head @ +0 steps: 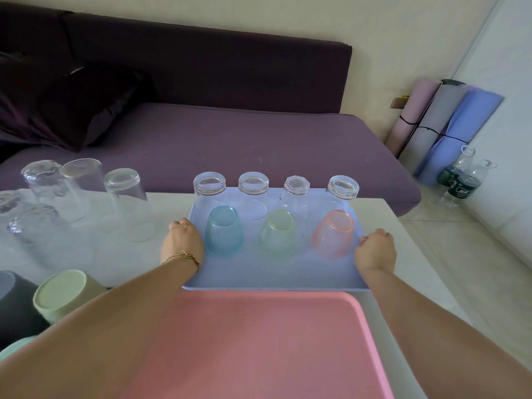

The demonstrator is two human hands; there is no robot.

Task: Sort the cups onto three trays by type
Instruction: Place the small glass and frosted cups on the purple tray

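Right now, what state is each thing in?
blue tray, gripped at both side edges
left hand, grips the tray's left edge
right hand, grips its right edge
four clear glasses, upside down on the blue tray
three tinted glasses, upside down in front of them
pink tray, nothing on its visible part
green cup, upside down

Bare forearms, thread bracelet [184, 257]

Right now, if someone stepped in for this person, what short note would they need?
Left hand and right hand each grip a side edge of the blue tray.
On it, upside down: four clear glasses behind, blue glass, green glass, pink glass in front.
Pink tray lies nearest.
Elsewhere: loose glasses on the table at left, green cup and grey cup near left.
Left: probably split clear from tinted, place the rest.
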